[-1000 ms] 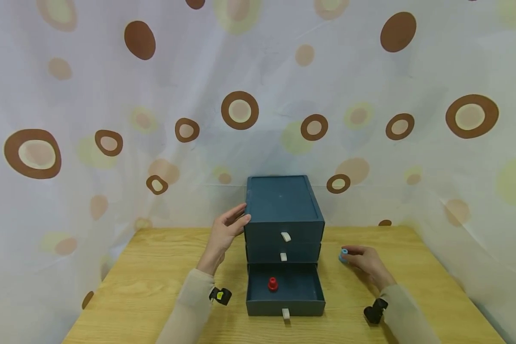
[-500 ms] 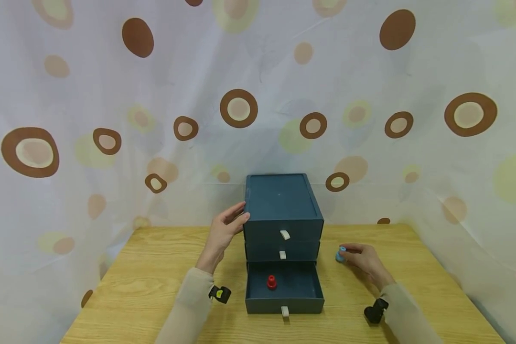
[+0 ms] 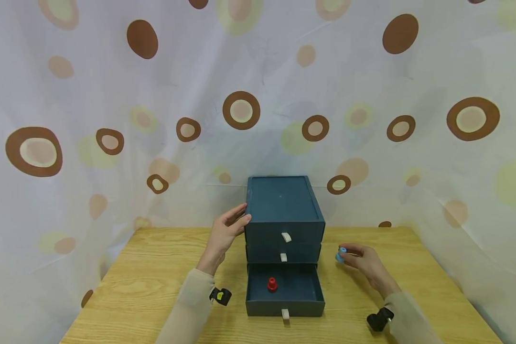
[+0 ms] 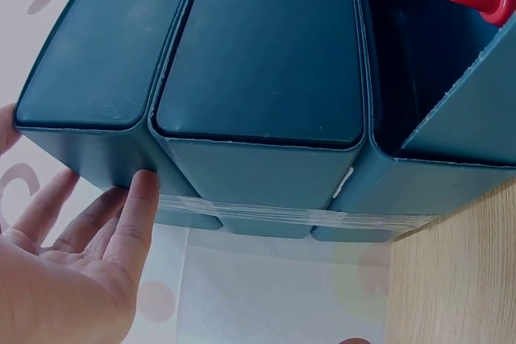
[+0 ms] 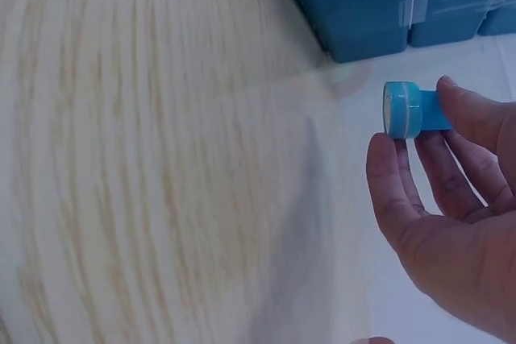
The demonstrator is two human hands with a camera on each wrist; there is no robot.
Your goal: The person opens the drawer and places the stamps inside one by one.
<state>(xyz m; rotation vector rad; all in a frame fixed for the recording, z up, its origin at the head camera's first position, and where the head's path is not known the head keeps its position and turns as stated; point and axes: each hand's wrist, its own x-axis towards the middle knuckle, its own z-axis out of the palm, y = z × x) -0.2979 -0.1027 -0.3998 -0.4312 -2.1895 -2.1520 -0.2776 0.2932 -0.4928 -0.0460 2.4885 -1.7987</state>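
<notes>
A dark blue drawer cabinet (image 3: 284, 198) stands on the table, its bottom drawer (image 3: 303, 286) pulled out. Inside that drawer, toward the left, a small red toy stamp (image 3: 272, 285) stands upright. My left hand (image 3: 223, 236) rests against the cabinet's upper left side; in the left wrist view its extended fingertips (image 4: 143, 187) touch the side wall near the top. To the right of the cabinet, my right hand (image 3: 367, 265) pinches a light blue toy stamp (image 5: 415, 109) between thumb and fingers. The stamp's broad base points away from the palm, over the table.
Both upper drawers are closed, each with a white pull tab (image 3: 286, 237). Clear tape (image 4: 290, 213) runs across the cabinet's side. A patterned curtain (image 3: 258, 57) hangs behind the wooden table (image 3: 150, 286).
My right hand has shifted slightly left with the blue stamp, which is now a little tilted. My left hand stays on the cabinet; the drawer and red stamp keep their places.
</notes>
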